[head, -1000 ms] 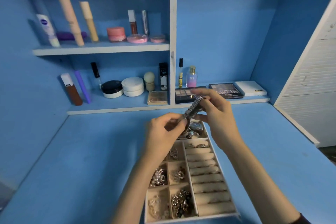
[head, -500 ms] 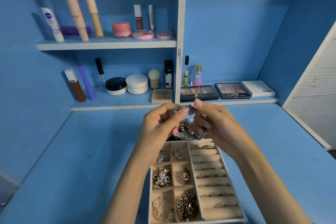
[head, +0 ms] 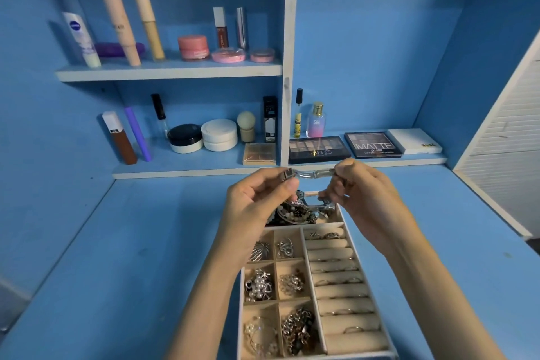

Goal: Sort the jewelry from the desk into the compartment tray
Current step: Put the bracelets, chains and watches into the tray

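A beige compartment tray (head: 304,245) lies on the blue desk below my arms. Its small compartments hold silver jewelry, and rings sit in the padded rolls on its right side. A pile of bracelets (head: 295,210) fills the far compartment. Above that end I hold a silver metal bracelet (head: 312,175) stretched level between both hands. My left hand (head: 257,199) pinches its left end near the clasp. My right hand (head: 362,193) grips the other end, where the band loops down under the fingers.
Two shelves at the back carry cosmetics: tubes, jars, a perfume bottle (head: 315,121) and eyeshadow palettes (head: 318,149). A white slatted panel (head: 511,137) stands at the right edge. The blue desk (head: 131,257) spreads to both sides of the tray.
The bracelet was held upright a second ago, then bunched between my hands. Now it is pulled out level between them. The view has dropped closer to the tray.
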The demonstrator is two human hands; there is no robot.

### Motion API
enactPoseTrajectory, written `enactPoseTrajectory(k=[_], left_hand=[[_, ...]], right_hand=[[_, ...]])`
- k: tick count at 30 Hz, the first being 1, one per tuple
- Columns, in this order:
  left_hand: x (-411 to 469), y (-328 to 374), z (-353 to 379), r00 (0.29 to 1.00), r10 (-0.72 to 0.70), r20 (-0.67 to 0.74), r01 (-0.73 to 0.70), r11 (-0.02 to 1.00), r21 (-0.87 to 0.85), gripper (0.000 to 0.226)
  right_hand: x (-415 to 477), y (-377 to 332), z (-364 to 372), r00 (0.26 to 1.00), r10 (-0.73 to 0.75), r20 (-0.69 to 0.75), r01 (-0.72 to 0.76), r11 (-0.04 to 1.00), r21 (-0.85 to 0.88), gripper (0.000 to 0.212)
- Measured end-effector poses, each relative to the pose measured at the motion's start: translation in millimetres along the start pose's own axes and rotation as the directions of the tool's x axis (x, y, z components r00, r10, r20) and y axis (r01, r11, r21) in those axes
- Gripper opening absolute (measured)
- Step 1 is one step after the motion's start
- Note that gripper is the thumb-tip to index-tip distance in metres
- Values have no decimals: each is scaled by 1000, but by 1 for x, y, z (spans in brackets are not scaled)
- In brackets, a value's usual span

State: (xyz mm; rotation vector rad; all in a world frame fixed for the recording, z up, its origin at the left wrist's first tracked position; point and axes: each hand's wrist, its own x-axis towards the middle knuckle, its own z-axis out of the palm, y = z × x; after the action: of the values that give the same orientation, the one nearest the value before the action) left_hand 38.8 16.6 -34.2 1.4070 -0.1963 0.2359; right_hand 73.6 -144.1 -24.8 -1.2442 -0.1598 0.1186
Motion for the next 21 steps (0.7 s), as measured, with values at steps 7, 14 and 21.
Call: enactPoseTrajectory(k=[7, 14, 21], left_hand=[[-2, -5, 9, 994, 62, -94, -55, 996, 77, 24], [-4, -10, 13, 991, 127, 47, -136, 928, 348, 32], [-4, -14, 13, 991, 115, 70, -134, 904, 407, 38]], right_hand=[[-1, 7, 1, 1000, -16, 15, 19, 976, -218, 21], [-1, 11, 0, 988, 70, 140, -51, 990, -130, 20], [-4, 11, -1, 957, 142, 252, -92, 975, -200, 30]])
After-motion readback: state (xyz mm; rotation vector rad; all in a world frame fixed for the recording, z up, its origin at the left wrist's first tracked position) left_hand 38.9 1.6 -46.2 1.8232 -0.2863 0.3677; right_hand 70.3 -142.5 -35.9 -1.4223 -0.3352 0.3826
